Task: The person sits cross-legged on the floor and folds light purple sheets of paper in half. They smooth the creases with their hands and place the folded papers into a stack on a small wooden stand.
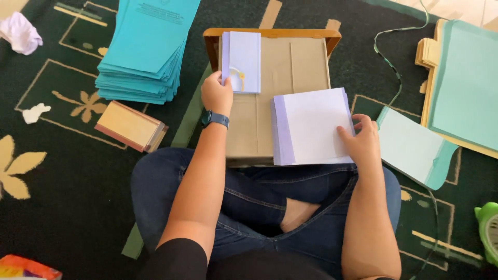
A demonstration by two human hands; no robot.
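A dark green carpet point(67, 171) with cream leaf and line patterns covers the floor, and the person sits on it cross-legged in blue jeans, facing a low wooden tray point(270, 35) lined with brown cardboard. The left hand point(216, 94), a dark watch at its wrist, is closed on the lower left edge of a small pale lavender stack of sheets point(243, 59) that lies at the tray's far left; a yellow mark shows on its top sheet. The right hand point(363, 141) rests with fingers spread and flat on the right side of a larger white stack of paper point(311, 127), lavender along its left edge, which lies on the tray's near right part and juts past its edge. Just right of that hand a pale turquoise pile point(412, 148) lies on the carpet. Farther right, turquoise sheets point(467, 83) sit on a wooden board. To the far left of the tray stands a tall stack of turquoise sheets point(145, 52), with a tan bundle of cards point(130, 126) near it. Crumpled white paper point(21, 32) lies at the upper left corner.
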